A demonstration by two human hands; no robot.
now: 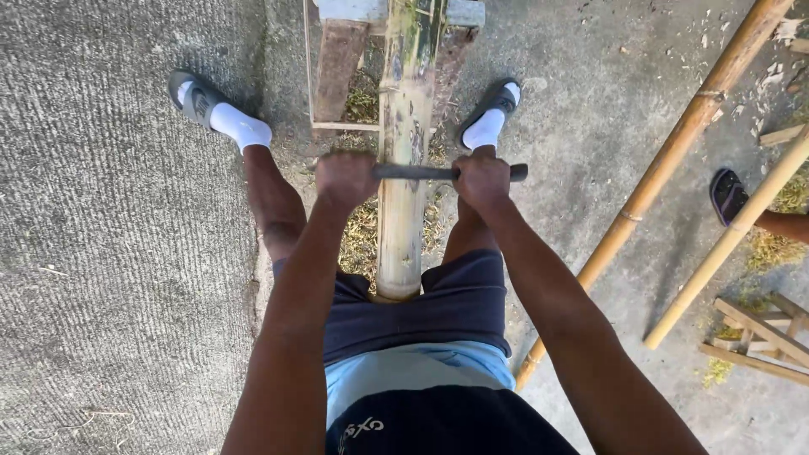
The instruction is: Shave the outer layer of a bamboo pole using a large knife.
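Head view, looking straight down: the left hand is curled into a tight fist around one end of a dark, straight metal drawknife blade; the grip itself is hidden inside the fist, which is slightly blurred. The right hand is also shut fast around the blade's other side, with a short dark stub of the tool sticking out past the knuckles. The blade lies crosswise, touching the top of a thick, pale yellow-green bamboo pole with mottled dark patches. This pole runs away from the person, between the knees; its near cut end rests against the dark blue shorts, and its far end sits on a weathered wooden frame. Both forearms reach forward, one on each side of the pole. The feet, in white socks and grey slide sandals, stand spread on the rough grey concrete floor. Dry bamboo shavings lie under the pole. To the right, two long tan bamboo poles lie slantwise on the floor, well apart from the hands, and another person's sandalled foot shows at the edge.
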